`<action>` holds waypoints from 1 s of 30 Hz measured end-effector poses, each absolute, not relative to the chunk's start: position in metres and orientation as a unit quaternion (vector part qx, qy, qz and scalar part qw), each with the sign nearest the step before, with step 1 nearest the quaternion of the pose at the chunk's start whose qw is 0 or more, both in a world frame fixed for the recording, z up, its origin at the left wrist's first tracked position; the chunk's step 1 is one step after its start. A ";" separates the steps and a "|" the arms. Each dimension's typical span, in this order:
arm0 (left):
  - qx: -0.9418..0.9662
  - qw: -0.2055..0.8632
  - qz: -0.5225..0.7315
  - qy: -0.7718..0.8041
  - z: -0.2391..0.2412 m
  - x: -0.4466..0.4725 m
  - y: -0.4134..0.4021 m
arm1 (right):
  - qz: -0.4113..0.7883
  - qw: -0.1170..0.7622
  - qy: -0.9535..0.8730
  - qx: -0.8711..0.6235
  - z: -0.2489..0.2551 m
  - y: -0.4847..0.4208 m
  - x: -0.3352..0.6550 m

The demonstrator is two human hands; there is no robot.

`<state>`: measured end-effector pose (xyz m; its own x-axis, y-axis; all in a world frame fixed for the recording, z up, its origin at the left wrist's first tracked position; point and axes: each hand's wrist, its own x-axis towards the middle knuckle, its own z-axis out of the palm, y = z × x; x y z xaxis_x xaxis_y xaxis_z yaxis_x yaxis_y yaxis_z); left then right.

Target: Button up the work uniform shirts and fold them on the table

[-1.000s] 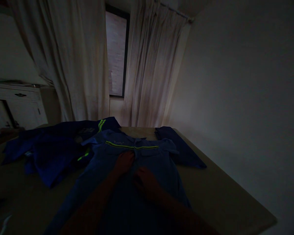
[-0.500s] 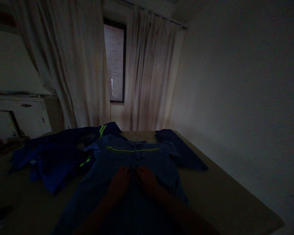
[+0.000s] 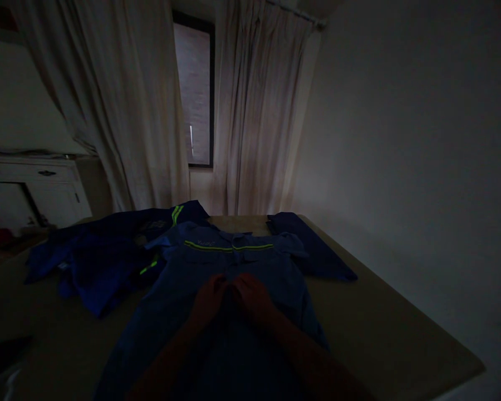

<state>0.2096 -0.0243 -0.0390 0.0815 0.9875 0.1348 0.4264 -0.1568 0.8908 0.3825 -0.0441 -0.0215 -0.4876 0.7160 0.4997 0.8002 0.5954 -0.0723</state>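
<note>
A blue work shirt [image 3: 271,273] with a yellow-green chest stripe lies flat, front up, on a tan table [image 3: 376,328]. My left hand [image 3: 209,298] and my right hand [image 3: 250,295] meet at the shirt's middle front, fingers bent and pinched on the placket. The room is very dark, so what sits between the fingertips is hidden.
A heap of blue garments [image 3: 104,256] with yellow-green stripes lies at the left of the table. A dark folded piece [image 3: 313,248] lies at the far right. Pale curtains [image 3: 137,106] and a window [image 3: 194,94] stand behind; a white cabinet [image 3: 33,189] is at left.
My left hand has drawn back from near the chest stripe to meet the right hand at the shirt's middle. The view has shifted a little.
</note>
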 end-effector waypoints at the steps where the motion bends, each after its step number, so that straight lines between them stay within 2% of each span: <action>1: 0.640 0.363 0.413 0.536 -0.038 0.209 -0.024 | -0.081 0.252 -0.860 -0.437 -0.020 -0.045 0.382; 8: 0.622 0.380 0.483 0.485 -0.030 0.214 -0.030 | -0.003 0.229 -0.847 -0.480 -0.018 -0.047 0.385; 12: 0.614 0.386 0.497 0.477 -0.024 0.215 -0.032 | 0.035 0.257 -0.832 -0.490 -0.017 -0.048 0.387; 18: 0.587 0.424 0.500 0.476 -0.017 0.215 -0.032 | 0.020 0.283 -0.823 -0.492 -0.018 -0.051 0.386; 30: 0.634 0.376 0.497 0.458 -0.019 0.219 -0.041 | 0.015 0.271 -0.811 -0.519 -0.017 -0.046 0.389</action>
<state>0.2191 -0.0405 -0.0191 0.0864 0.9544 0.2859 0.2071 -0.2979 0.9319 0.3894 -0.0463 -0.0170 -0.3147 0.8498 0.4229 0.8331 0.4608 -0.3061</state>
